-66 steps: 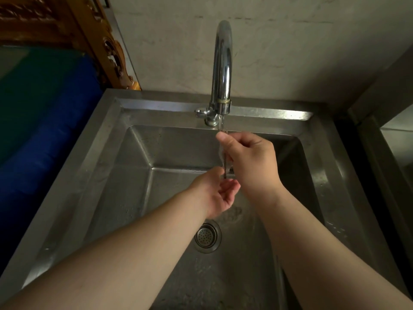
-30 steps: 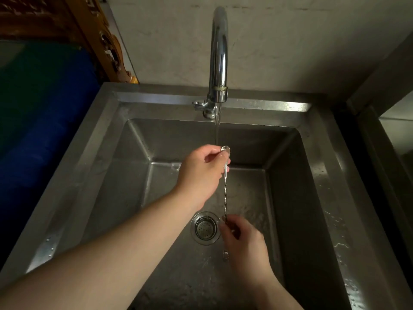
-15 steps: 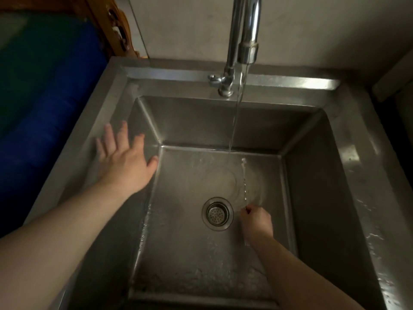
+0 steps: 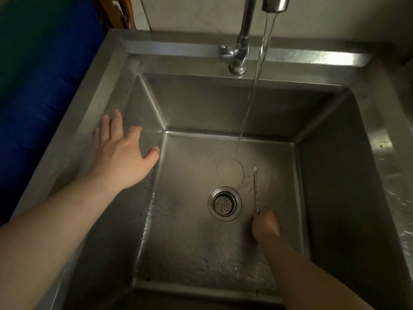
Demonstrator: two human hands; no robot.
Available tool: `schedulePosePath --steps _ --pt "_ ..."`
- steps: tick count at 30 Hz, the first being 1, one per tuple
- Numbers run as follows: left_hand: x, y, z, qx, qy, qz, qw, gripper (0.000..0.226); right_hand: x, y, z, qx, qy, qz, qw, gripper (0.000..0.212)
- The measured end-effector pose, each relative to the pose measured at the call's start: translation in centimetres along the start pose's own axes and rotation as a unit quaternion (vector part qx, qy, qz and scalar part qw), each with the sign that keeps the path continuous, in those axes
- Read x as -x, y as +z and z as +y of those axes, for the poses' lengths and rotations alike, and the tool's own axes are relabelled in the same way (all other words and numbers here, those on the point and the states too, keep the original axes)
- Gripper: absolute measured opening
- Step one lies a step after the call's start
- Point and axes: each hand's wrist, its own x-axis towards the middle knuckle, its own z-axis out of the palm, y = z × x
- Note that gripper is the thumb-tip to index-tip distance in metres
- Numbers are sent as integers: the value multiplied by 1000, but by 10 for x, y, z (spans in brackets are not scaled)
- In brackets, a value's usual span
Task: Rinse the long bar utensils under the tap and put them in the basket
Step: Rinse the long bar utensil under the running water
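Note:
A long twisted metal bar spoon (image 4: pixel 255 189) lies low in the steel sink (image 4: pixel 335 175), just right of the drain (image 4: pixel 225 203). My right hand (image 4: pixel 266 223) is closed around its near end, down at the sink floor. The spoon's far tip sits beside the spot where the water stream (image 4: pixel 252 97) from the tap (image 4: pixel 242 36) lands. My left hand (image 4: pixel 124 153) rests flat with fingers spread on the sink's left inner wall, holding nothing. No basket is in view.
The tap's spout end (image 4: pixel 276 3) is at the top edge with water running. A blue and green surface (image 4: pixel 40 74) lies left of the sink. A carved wooden piece (image 4: pixel 118 12) stands at the back left. The sink rim (image 4: pixel 388 153) on the right is wet.
My left hand let go of the spoon's top and moved to the sink's left wall. My right hand lowered the spoon to the sink floor. The view tilted further down.

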Motion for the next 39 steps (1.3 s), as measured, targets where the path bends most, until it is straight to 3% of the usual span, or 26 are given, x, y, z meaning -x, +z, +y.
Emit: schedulePosePath --steps 9,13,25,29,34,39 --pt "-1 2 -1 13 -2 4 1000 76 -5 10 10 30 13 50 998 14" --pt "-2 3 -3 18 -5 4 1000 80 -7 11 13 37 11 18 999 16" --pt "-1 2 -3 15 -5 -13 1000 80 -1 9 12 9 7 33 999 20" --pt "1 -9 -5 77 -10 -21 997 69 18 -3 2 -23 5 20 1000 22" --pt "25 -28 -11 170 30 18 985 52 67 -26 -37 -60 -48 17 997 21" --pt "55 -68 -20 195 64 84 975 45 132 -40 -107 -106 -173 -3 979 12"
